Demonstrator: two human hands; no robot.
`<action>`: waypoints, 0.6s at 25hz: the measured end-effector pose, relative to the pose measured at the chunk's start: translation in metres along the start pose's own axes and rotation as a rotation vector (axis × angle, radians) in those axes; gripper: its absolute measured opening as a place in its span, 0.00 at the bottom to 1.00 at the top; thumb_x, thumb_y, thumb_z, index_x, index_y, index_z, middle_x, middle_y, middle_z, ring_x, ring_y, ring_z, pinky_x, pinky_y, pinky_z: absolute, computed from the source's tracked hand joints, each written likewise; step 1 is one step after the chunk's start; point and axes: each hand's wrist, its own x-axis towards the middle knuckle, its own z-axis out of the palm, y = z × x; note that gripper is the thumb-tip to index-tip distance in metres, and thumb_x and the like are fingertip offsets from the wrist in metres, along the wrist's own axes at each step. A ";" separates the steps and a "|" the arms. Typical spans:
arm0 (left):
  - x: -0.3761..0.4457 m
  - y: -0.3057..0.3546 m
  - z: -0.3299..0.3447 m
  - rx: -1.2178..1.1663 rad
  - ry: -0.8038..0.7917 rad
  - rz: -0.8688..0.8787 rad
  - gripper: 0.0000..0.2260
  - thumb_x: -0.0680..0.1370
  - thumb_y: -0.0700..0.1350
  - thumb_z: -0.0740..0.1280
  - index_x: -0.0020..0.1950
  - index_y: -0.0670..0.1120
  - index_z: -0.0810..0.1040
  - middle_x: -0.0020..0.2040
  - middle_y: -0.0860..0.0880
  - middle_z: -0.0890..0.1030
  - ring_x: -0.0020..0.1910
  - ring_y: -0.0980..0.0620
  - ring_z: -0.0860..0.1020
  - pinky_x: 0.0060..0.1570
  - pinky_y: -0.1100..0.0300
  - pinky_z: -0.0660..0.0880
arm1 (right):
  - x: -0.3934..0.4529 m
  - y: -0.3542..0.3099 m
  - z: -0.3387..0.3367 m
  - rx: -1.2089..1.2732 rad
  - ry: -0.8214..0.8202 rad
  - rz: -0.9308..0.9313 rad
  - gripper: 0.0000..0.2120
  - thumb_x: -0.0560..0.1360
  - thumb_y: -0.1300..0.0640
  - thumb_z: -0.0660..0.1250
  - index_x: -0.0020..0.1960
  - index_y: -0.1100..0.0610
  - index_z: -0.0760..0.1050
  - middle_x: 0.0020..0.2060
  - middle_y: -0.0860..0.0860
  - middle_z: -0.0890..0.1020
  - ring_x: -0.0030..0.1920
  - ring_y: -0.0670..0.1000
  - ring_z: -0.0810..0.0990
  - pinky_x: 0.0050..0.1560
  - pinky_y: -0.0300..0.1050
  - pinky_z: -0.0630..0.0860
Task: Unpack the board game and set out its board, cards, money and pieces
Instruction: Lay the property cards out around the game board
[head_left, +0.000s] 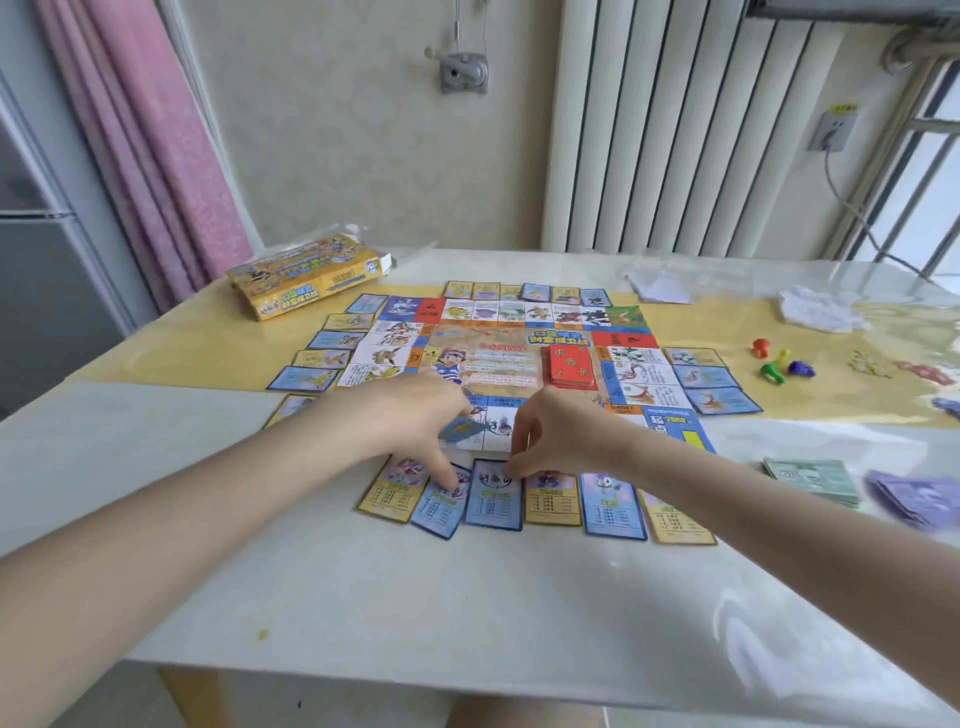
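The game board (498, 358) lies flat on the table, with small blue and yellow property cards laid along all its sides. A red card stack (570, 368) sits on the board's middle. My left hand (415, 415) holds a blue card (460, 430) and a finger presses a blue card (439, 501) in the near row. My right hand (550, 436) pinches the top edge of the dark blue card (493, 496) beside it. Paper money lies at the right: a green pile (813, 480) and a purple pile (917, 499). Coloured pawns (779, 361) stand right of the board.
The yellow game box (306, 278) lies at the table's far left with a plastic wrapper. Crumpled white paper (821, 309) and clear wrapping (657, 283) lie at the far right. A pink curtain, a radiator and a window stand behind the table.
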 end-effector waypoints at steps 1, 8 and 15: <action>0.000 -0.001 0.001 -0.006 0.018 -0.010 0.31 0.68 0.59 0.72 0.65 0.44 0.71 0.58 0.46 0.76 0.56 0.49 0.72 0.53 0.54 0.74 | 0.000 -0.001 0.002 -0.041 0.014 -0.021 0.09 0.70 0.56 0.72 0.45 0.62 0.80 0.35 0.51 0.78 0.28 0.42 0.71 0.23 0.28 0.66; 0.000 -0.004 0.003 -0.060 0.065 -0.057 0.29 0.70 0.56 0.72 0.65 0.43 0.72 0.61 0.45 0.75 0.59 0.47 0.74 0.54 0.54 0.73 | -0.012 0.008 -0.012 -0.096 -0.012 -0.077 0.10 0.69 0.51 0.73 0.45 0.55 0.76 0.33 0.44 0.72 0.32 0.41 0.69 0.31 0.35 0.64; -0.001 0.000 -0.007 -0.131 0.129 -0.025 0.24 0.72 0.53 0.71 0.64 0.43 0.74 0.51 0.47 0.75 0.47 0.51 0.72 0.43 0.59 0.69 | -0.021 0.005 -0.018 -0.106 -0.036 -0.126 0.12 0.69 0.50 0.72 0.50 0.53 0.77 0.33 0.43 0.73 0.31 0.39 0.69 0.29 0.31 0.63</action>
